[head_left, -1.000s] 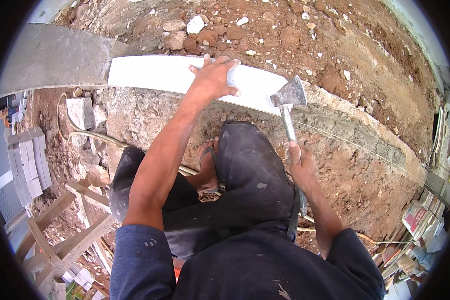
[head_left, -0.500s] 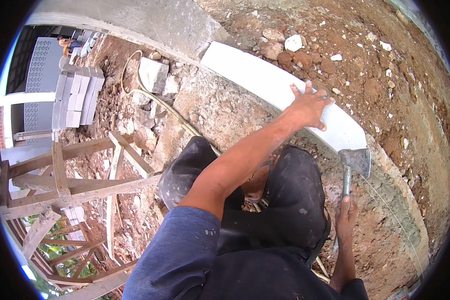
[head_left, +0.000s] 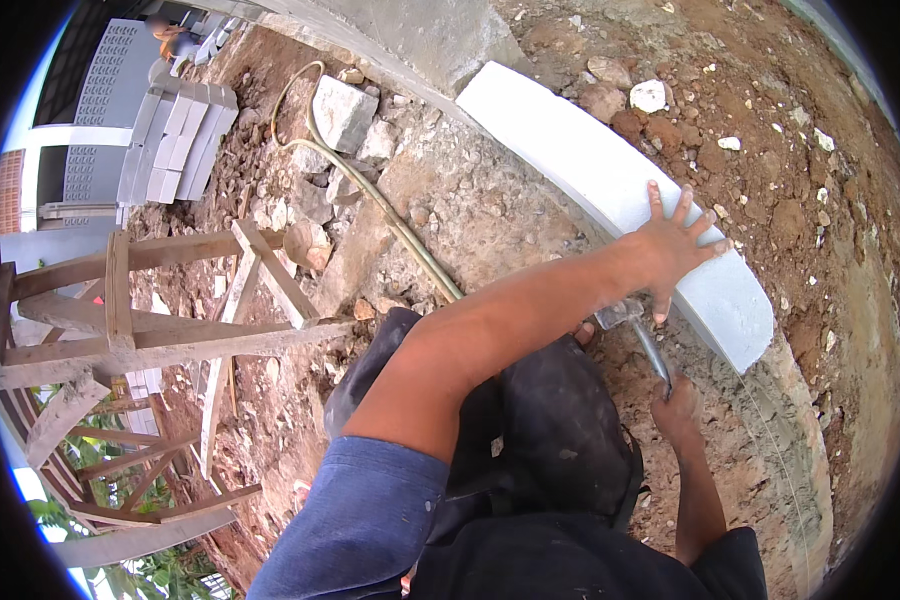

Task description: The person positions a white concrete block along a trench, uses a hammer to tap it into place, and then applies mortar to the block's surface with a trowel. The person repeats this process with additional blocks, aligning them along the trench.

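A long white block (head_left: pixel 555 140) lies on a mortared strip beside a concrete edge (head_left: pixel 440 45). My left hand (head_left: pixel 675 245) rests spread across the right part of the block, fingertips on its top and thumb at the near edge. Below it, my right hand (head_left: pixel 678 405) grips the metal handle of a hatchet-like tool (head_left: pixel 646 345), whose head is low at the block's near side, partly hidden by my left hand and arm. A thin string (head_left: pixel 770 430) runs from the block's right end toward me along grey mortar.
A hose (head_left: pixel 390 215) loops past broken rocks (head_left: pixel 342 112). Wooden frames (head_left: pixel 160 335) stand at the left, with stacked grey blocks (head_left: pixel 175 140) beyond them. A person (head_left: pixel 170 40) in orange works far off at upper left. Loose soil and stones (head_left: pixel 780 200) border the block's far side.
My view has swung left. The tool's head has moved from the block's right end to its near side, below my left hand, which remains spread on the block.
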The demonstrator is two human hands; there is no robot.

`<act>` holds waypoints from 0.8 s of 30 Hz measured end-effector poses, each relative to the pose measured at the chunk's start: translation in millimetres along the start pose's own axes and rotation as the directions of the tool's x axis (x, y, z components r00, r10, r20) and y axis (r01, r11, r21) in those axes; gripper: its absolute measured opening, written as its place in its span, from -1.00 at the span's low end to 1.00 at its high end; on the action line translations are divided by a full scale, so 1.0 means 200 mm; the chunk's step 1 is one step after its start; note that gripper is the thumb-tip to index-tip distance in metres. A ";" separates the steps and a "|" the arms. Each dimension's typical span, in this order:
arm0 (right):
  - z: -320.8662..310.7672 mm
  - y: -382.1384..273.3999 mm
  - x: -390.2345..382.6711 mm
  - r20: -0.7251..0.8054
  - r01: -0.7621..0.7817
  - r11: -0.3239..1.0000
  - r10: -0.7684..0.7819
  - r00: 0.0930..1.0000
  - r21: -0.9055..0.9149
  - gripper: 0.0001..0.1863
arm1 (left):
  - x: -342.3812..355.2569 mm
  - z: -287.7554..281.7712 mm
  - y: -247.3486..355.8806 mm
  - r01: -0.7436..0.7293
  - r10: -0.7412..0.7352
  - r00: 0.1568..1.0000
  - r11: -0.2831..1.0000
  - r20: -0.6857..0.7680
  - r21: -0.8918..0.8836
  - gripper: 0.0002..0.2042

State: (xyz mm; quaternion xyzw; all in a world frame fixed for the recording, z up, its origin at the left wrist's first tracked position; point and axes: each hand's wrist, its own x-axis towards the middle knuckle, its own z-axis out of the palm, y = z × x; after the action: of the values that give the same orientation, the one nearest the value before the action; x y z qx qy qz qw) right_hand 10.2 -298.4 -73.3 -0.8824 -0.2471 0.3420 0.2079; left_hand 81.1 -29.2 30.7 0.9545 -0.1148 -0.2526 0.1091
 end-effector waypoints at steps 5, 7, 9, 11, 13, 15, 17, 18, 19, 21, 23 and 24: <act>0.40 -0.37 0.50 0.079 0.278 0.940 -0.298 0.951 0.197 -0.63 | -0.02 0.10 -0.04 -0.025 0.033 0.998 0.991 -0.061 0.128 0.04; 0.55 -0.47 0.73 0.086 0.320 0.916 -0.349 0.933 0.242 -0.64 | 0.00 0.15 -0.05 -0.053 0.082 0.986 0.980 -0.146 0.193 -0.07; 0.66 -0.59 0.94 0.059 0.309 0.916 -0.334 0.941 0.258 -0.64 | 0.06 0.20 -0.06 -0.069 0.127 0.962 0.969 -0.240 0.238 -0.09; 0.77 -0.67 1.12 0.031 0.260 0.932 -0.276 0.961 0.253 -0.64 | 0.09 0.23 -0.07 -0.085 0.156 0.946 0.965 -0.284 0.247 -0.15; 0.89 -0.74 1.22 -0.003 0.227 0.939 -0.234 0.972 0.258 -0.64 | 0.07 0.21 -0.06 -0.093 0.158 0.943 0.969 -0.291 0.227 -0.24; 0.93 -0.74 1.28 -0.046 0.204 0.948 -0.198 0.979 0.244 -0.64 | 0.07 0.22 -0.05 -0.100 0.178 0.924 0.967 -0.338 0.236 -0.27; 0.91 -0.77 1.32 -0.065 0.182 0.958 -0.172 0.983 0.220 -0.64 | 0.09 0.23 -0.05 -0.099 0.193 0.906 0.962 -0.377 0.255 -0.30; 0.88 -0.91 1.22 0.028 0.149 0.964 -0.158 0.987 0.219 -0.63 | 0.04 0.30 -0.09 -0.065 0.159 0.918 0.964 -0.364 0.257 -0.31; 0.83 -0.95 1.21 0.049 0.141 0.971 -0.153 0.987 0.192 -0.62 | 0.04 0.32 -0.10 -0.060 0.161 0.910 0.963 -0.382 0.263 -0.33; 0.74 -0.96 1.23 0.081 0.120 0.985 -0.131 0.988 0.127 -0.59 | 0.04 0.31 -0.08 -0.054 0.171 0.895 0.958 -0.411 0.282 -0.34; 0.71 -0.96 1.26 0.110 0.086 0.990 -0.099 0.989 0.110 -0.57 | 0.05 0.30 -0.08 -0.051 0.178 0.886 0.955 -0.428 0.291 -0.35; 0.70 -0.96 1.27 0.123 0.070 0.993 -0.082 0.989 0.100 -0.56 | 0.05 0.29 -0.07 -0.052 0.180 0.884 0.955 -0.432 0.292 -0.36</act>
State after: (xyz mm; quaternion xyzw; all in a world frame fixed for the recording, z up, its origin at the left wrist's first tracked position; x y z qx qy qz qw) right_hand 19.7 27.9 -193.0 -0.8378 -0.2767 0.4007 0.2466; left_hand 63.4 -27.1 -27.2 0.9841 -0.1772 0.0023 0.0160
